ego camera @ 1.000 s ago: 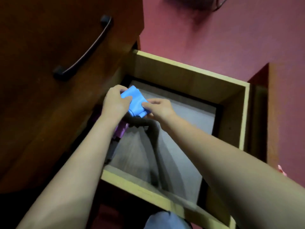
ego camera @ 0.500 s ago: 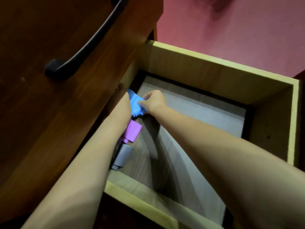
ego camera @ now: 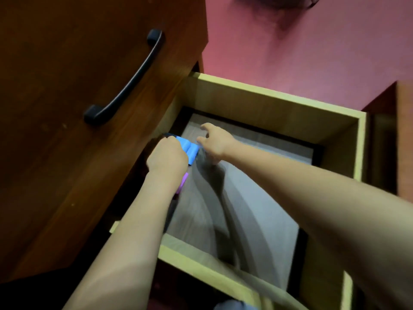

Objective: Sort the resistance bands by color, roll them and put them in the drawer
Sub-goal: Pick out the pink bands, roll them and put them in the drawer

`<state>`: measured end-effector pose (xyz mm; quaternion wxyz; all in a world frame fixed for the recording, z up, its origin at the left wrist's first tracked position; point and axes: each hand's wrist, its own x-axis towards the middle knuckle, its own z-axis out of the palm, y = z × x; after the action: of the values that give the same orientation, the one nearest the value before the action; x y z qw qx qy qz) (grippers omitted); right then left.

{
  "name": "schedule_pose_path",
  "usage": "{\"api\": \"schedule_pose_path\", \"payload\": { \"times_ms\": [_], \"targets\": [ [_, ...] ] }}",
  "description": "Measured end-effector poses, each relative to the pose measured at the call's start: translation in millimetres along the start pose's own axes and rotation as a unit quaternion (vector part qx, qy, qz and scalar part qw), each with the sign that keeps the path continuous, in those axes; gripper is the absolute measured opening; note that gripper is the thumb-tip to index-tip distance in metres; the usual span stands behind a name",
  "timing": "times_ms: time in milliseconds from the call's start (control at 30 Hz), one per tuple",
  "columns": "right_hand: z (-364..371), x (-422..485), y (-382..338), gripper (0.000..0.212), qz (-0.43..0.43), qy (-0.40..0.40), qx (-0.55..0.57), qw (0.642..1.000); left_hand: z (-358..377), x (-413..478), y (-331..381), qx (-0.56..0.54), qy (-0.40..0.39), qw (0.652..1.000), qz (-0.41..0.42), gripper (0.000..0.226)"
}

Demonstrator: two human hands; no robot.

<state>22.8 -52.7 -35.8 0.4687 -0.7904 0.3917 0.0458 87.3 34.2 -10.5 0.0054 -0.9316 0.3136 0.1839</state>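
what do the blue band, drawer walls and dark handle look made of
The blue band: soft, matte rubber or latex, likely; it folds into rounded rolls. The drawer walls: pale wood-look board, smooth, probably laminate; faint grain shows. The dark handle: black, slightly glossy, metal or plastic, unclear.

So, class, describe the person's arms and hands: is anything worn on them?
The left hand and right hand are bare: no gloves or wristwear visible. Both forearms are uncovered, with no sleeves in view.

The left hand (ego camera: 166,156) covers much of the blue band (ego camera: 190,150) — the purple band (ego camera: 185,176) barely shows beneath its wrist.
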Motion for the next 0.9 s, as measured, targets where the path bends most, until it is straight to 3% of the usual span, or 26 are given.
{"api": "schedule_pose_path", "payload": {
  "times_ms": [100,200,333,433,533,700,900],
  "targets": [
    [-35.7,-46.9,7.8,0.046,-0.002,-0.003,0.006,1.000,-10.4,-33.8,18.5,-0.012,0.023,0.999,0.047,0.031],
    [-74.5,-115.5,23.0,0.044,-0.067,-0.002,-0.042,0.997,-19.1,-77.1,48.2,-0.073,0.014,0.993,0.089,0.029],
    [-126.7,-226.3,58.3,0.034,-0.143,0.056,0.000,0.988,-19.2,-151.4,108.7,-0.222,0.005,0.948,0.226,0.028],
    [-144.2,-289.2,115.4,0.032,-0.082,0.078,0.039,0.993,-1.8,-203.6,165.0,-0.306,0.014,0.897,0.320,0.025],
    [-143.3,-326.7,187.7,0.039,0.011,0.086,0.085,0.993,24.1,-244.2,211.1,-0.302,-0.027,0.875,0.378,0.024],
    [-132.6,-368.3,298.4,0.030,0.131,0.118,0.138,0.975,96.2,-276.0,264.6,-0.223,-0.141,0.881,0.393,0.025],
    [-108.0,-378.6,402.3,0.026,0.219,0.145,0.203,0.943,192.8,-269.6,292.2,-0.143,-0.225,0.911,0.314,0.026]
  ]
}}
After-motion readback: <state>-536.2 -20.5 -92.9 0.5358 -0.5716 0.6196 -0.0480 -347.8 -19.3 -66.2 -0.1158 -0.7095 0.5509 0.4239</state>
